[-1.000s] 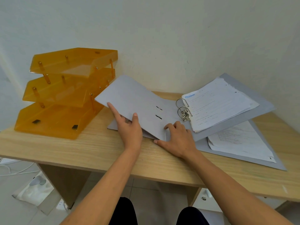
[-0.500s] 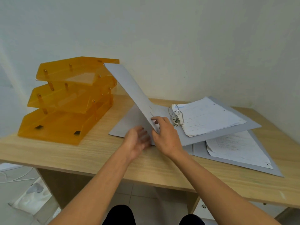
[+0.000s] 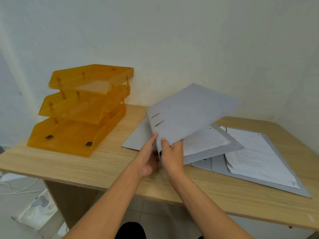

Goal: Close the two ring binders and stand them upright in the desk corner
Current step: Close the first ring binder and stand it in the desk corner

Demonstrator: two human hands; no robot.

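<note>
The upper grey binder [image 3: 189,111] lies on the desk with its front cover swung over to the right, half down over its white pages [image 3: 205,142]. My right hand [image 3: 170,157] grips the cover's near edge by the spine, thumb on top. Just left of it, my left hand [image 3: 148,157] holds the spine end, fingers against the binder's edge. The second grey binder [image 3: 259,169] lies open flat underneath and to the right, its papers showing and a metal ring [image 3: 222,126] visible behind.
An orange three-tier letter tray [image 3: 81,109] stands at the desk's left, near the wall. The wooden desk [image 3: 86,166] meets white walls at the back and right. Cables and a white object lie on the floor at lower left.
The upper binder's cover rose from lying open on the left, passed upright, and now tips over its pages to the right. Both hands shifted to the spine end.
</note>
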